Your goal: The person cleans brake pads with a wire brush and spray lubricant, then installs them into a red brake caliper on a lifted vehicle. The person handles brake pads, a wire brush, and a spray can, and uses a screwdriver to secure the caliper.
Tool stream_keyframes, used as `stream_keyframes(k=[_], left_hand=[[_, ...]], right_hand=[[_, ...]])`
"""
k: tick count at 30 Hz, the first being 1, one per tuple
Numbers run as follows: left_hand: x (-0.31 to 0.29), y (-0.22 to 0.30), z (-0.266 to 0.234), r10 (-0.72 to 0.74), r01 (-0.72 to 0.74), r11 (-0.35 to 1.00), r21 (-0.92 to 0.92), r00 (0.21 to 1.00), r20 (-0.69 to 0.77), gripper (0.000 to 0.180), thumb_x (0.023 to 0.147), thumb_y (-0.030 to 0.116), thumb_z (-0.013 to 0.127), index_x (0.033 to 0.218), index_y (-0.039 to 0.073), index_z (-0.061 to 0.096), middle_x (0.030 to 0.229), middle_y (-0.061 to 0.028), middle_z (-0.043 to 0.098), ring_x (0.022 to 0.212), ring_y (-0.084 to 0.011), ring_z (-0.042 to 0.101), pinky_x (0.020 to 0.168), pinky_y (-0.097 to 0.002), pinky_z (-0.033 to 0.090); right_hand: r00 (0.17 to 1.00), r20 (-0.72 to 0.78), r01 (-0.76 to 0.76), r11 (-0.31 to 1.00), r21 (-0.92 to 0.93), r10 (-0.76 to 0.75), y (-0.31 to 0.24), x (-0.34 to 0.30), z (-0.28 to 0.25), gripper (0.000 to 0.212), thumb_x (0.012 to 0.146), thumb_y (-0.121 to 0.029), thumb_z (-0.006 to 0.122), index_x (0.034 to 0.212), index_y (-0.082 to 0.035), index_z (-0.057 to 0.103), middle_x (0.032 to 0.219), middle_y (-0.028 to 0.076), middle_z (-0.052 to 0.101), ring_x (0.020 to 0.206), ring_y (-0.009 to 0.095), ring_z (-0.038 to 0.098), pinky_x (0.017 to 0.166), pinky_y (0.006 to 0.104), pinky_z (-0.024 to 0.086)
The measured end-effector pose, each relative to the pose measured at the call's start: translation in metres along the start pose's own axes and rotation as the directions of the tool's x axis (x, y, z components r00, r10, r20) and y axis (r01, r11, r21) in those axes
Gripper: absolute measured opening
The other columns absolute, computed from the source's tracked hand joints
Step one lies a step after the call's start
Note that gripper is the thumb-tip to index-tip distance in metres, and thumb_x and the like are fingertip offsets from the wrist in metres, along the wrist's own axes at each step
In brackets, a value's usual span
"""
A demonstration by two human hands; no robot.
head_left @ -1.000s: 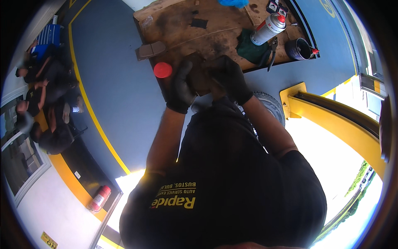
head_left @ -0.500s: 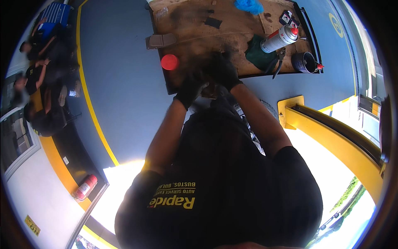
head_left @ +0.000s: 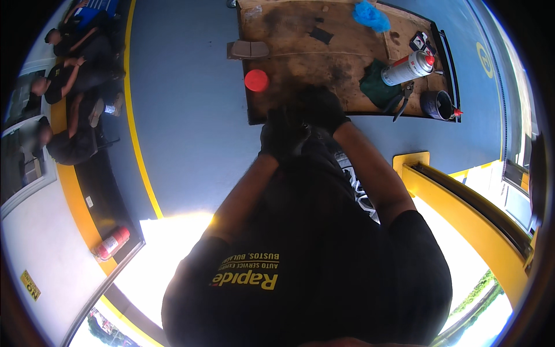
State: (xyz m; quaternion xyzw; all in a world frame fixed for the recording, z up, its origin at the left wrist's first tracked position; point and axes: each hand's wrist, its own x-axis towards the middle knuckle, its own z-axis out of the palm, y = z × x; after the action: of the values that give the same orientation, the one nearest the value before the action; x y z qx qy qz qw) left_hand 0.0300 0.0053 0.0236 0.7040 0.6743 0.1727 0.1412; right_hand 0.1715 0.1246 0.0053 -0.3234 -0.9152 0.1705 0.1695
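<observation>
Both my hands wear dark gloves and meet at the near edge of a brown, stained tray top (head_left: pixel 289 69). My left hand (head_left: pixel 283 136) is closed, its fingers curled toward my right. My right hand (head_left: pixel 325 110) is closed too and lies just beyond it, over the tray's edge. Whatever is between them is lost in the dark gloves and blur. Beyond my left hand a round red lid (head_left: pixel 256 80) sits near the tray's left edge. A grey-brown brake pad (head_left: pixel 251 49) lies farther off, overhanging that edge.
Right of my hands are a green cloth (head_left: pixel 374 87), a white spray can (head_left: pixel 407 68) with red cap, black-handled pliers (head_left: pixel 403 101) and a dark open can (head_left: pixel 435 105). Blue crumpled plastic (head_left: pixel 372 16) lies far back. A yellow post (head_left: pixel 462 199) stands right; several people sit left.
The tray and its things appear shifted right and slightly down as my view moves. My left hand has drawn a little nearer my body, its fingers still closed beside my right hand.
</observation>
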Motion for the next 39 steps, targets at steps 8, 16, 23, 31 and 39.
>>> stream_keyframes(k=[8, 16, 23, 31, 39], left_hand=[[-0.003, 0.004, 0.016, -0.062, 0.044, 0.990, -0.131, 0.989, -0.134, 0.049, 0.079, 0.031, 0.077, 0.122, 0.011, 0.065, 0.122, -0.0138, 0.059, 0.112, -0.0378, 0.056, 0.093, -0.0479, 0.051], [-0.010, 0.003, 0.009, -0.154, 0.080, 0.885, -0.458, 0.980, -0.127, 0.086, 0.072, 0.032, 0.089, 0.138, 0.001, 0.045, 0.128, -0.0211, 0.055, 0.120, -0.0410, 0.055, 0.098, -0.0487, 0.049], [-0.020, -0.014, 0.050, -0.319, 0.223, 0.869, -0.443, 0.935, -0.156, 0.092, 0.074, 0.039, 0.087, 0.144, 0.003, 0.040, 0.129, -0.0223, 0.052, 0.119, -0.0433, 0.054, 0.098, -0.0523, 0.049], [-0.012, 0.000, 0.027, -0.314, 0.206, 0.878, -0.432, 0.929, -0.194, 0.067, 0.077, 0.043, 0.080, 0.129, 0.007, 0.058, 0.123, -0.0205, 0.057, 0.115, -0.0418, 0.055, 0.102, -0.0499, 0.047], [-0.008, -0.001, 0.020, -0.151, 0.115, 0.962, -0.247, 0.980, -0.132, 0.070, 0.074, 0.035, 0.086, 0.130, 0.004, 0.056, 0.127, -0.0195, 0.055, 0.117, -0.0389, 0.055, 0.099, -0.0475, 0.049]], right_hand=[[0.987, -0.160, -0.032, 0.999, 0.006, 0.032, 0.015, -0.004, 0.031, 0.022, 0.082, -0.026, 0.070, 0.094, -0.008, 0.075, 0.096, 0.016, 0.071, 0.088, 0.035, 0.069, 0.085, 0.0466, 0.056], [0.973, 0.152, 0.186, 0.981, -0.050, -0.176, 0.020, 0.009, 0.008, 0.024, 0.083, -0.021, 0.074, 0.101, -0.004, 0.074, 0.108, 0.019, 0.070, 0.095, 0.038, 0.068, 0.082, 0.0471, 0.055], [0.991, -0.055, 0.126, 0.988, 0.087, -0.121, -0.019, -0.005, -0.003, 0.017, 0.082, -0.023, 0.072, 0.090, -0.008, 0.074, 0.103, 0.012, 0.073, 0.094, 0.034, 0.069, 0.083, 0.0460, 0.055], [0.916, -0.085, 0.391, 0.920, -0.017, -0.391, 0.000, -0.003, 0.010, 0.014, 0.084, -0.019, 0.068, 0.095, -0.012, 0.074, 0.105, 0.006, 0.074, 0.096, 0.027, 0.069, 0.092, 0.0416, 0.054], [0.951, -0.008, 0.308, 0.951, -0.029, -0.309, 0.005, 0.002, 0.002, 0.019, 0.090, -0.023, 0.067, 0.104, -0.013, 0.075, 0.106, 0.008, 0.073, 0.104, 0.031, 0.068, 0.091, 0.0435, 0.054]])
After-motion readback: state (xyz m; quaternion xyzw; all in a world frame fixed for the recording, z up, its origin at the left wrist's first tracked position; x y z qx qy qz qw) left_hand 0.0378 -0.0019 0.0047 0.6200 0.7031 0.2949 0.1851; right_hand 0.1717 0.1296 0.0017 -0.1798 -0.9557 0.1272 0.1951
